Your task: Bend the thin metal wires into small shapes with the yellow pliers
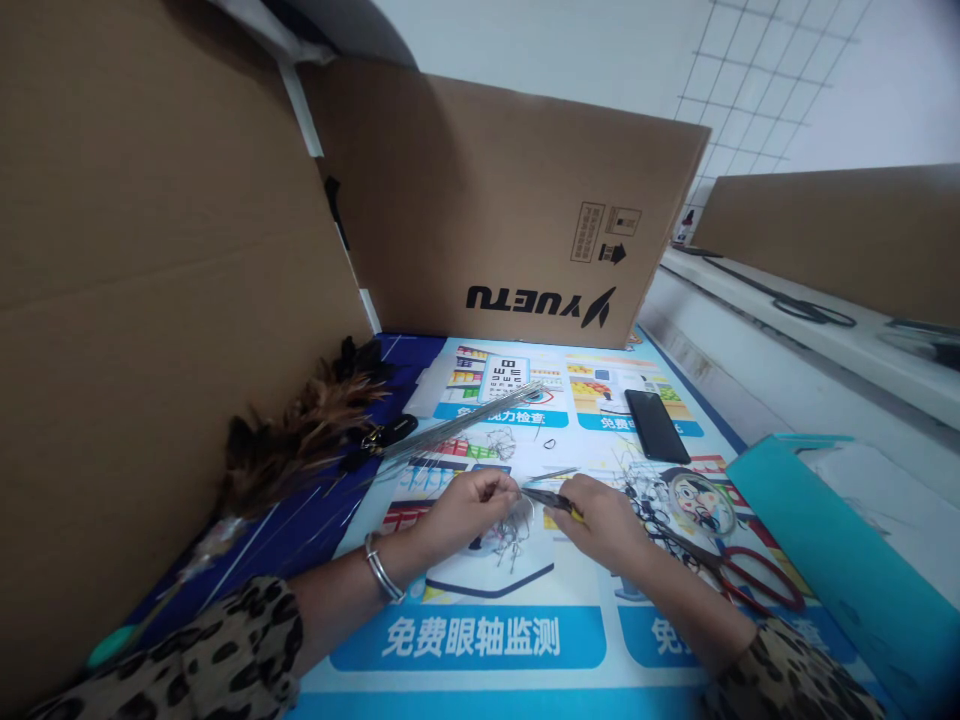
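Note:
My right hand [596, 515] is closed round the yellow handle of a pair of pliers [546, 497], whose jaws point left. Opposite it, my left hand [480, 500] pinches a thin wire [531, 520] that meets the tips of the pliers and curves below them. Under the hands lies a loose tangle of short wire pieces [511, 545]. A short bundle of wires [553, 474] rests just beyond the pliers. Behind my left hand a long bundle of straight metal wires [469, 420] lies at a slant. The left fingertips partly hide the wire's end.
Red-handled scissors [750, 575] and a round clear dish [697, 500] lie at right, beside dark small parts. A phone [657, 426] is farther back. Brown feathers [300, 435] lie at left. Cardboard panels [510, 200] stand behind and left; a teal box [840, 560] is at right.

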`<control>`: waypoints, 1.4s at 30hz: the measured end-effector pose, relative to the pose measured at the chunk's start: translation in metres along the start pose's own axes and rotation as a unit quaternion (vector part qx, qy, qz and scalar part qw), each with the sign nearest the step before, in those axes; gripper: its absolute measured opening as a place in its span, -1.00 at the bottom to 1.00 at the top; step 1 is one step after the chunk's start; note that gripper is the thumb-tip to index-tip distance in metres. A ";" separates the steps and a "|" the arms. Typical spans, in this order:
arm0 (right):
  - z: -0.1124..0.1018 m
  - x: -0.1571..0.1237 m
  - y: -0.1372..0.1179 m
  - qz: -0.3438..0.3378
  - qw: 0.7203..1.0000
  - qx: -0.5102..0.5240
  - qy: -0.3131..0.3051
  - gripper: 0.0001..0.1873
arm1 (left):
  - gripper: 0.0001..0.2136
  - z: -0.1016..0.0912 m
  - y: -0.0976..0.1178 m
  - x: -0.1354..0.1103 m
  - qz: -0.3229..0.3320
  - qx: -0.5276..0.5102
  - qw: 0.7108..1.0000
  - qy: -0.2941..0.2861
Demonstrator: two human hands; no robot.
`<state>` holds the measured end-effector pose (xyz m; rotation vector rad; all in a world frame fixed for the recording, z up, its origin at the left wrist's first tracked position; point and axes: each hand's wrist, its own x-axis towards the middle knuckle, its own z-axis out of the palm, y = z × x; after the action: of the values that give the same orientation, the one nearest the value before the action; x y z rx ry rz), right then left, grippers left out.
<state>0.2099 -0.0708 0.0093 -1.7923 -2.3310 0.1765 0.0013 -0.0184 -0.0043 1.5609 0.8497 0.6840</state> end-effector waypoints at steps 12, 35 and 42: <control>-0.001 -0.001 -0.004 -0.010 0.996 -0.082 0.039 -0.75 | -0.86 0.001 0.001 -0.001 0.040 0.060 0.997 0.012; -0.005 -0.002 -0.009 0.000 0.991 -0.131 0.011 -0.78 | -0.88 0.001 -0.002 0.000 0.066 0.102 0.992 0.019; -0.003 -0.001 -0.009 0.001 0.990 -0.137 0.014 -0.77 | -0.90 0.001 -0.004 0.000 0.061 0.094 0.994 0.019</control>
<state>0.2023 -0.0745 0.0141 -1.9025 -2.4322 -0.1766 0.0013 -0.0191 -0.0084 1.7853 0.8717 0.7412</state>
